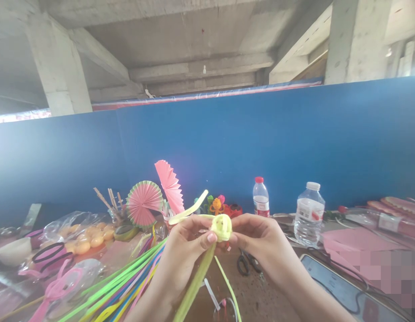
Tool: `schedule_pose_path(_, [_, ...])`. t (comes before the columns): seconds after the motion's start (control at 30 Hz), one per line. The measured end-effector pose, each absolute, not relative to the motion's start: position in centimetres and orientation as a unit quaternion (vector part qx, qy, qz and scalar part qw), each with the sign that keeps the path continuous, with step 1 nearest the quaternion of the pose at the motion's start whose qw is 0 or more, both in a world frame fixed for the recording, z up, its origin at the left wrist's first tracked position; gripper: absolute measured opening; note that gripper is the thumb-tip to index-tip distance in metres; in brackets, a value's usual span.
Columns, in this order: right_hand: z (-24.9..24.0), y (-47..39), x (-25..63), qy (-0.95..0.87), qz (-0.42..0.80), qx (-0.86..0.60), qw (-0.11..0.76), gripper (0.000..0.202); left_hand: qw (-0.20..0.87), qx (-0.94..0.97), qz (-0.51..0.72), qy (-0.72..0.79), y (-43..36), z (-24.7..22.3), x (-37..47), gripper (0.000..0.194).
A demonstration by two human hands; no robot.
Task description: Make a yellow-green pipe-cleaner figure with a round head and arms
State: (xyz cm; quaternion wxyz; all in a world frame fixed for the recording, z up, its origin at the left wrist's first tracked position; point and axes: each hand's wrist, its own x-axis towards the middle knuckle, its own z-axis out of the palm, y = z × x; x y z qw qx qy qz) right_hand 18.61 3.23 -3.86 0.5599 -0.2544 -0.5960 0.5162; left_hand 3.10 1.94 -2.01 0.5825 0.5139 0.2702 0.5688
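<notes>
A small pale yellow ball of coiled pipe cleaner [222,227] is between my two hands above the table. My left hand [190,243] pinches it from the left, thumb on its lower edge. From the right, my right hand [259,235] grips it with thumb and fingertips. One yellow end [194,206] sticks out to the upper left, and a thicker olive-yellow strand [197,286] hangs toward me. Below my right hand lie dark-handled scissors [243,263]. A bundle of coloured pipe cleaners [120,286] lies left of my left wrist.
Folded pink paper fans [145,203] stand at the back. Two plastic bottles, one red-capped [261,199] and one white-capped [309,217], stand at the back right. A phone or tablet [334,286] with a cable lies at right. Orange balls [90,237] in plastic wrap are at left.
</notes>
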Motion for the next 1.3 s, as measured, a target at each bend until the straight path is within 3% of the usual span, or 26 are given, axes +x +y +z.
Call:
schedule_pose_path(0.97, [-4.0, 3.7, 18.6, -0.599, 0.504, -0.275, 0.558, 0.013, 0.512, 0.544, 0.581, 0.323, 1.6, -2.0, 3.4, 0.016])
schedule_pose_path(1.2, [-4.1, 3.1, 18.3, -0.631, 0.373, -0.350, 0.583, 0.003, 0.425, 0.599, 0.600, 0.318, 1.5, -2.0, 3.7, 0.008])
schedule_pose_path(1.3, [-4.1, 2.7, 18.3, -0.652, 0.329, -0.361, 0.580, 0.008, 0.399, 0.610, 0.605, 0.320, 1.7, -2.2, 3.7, 0.010])
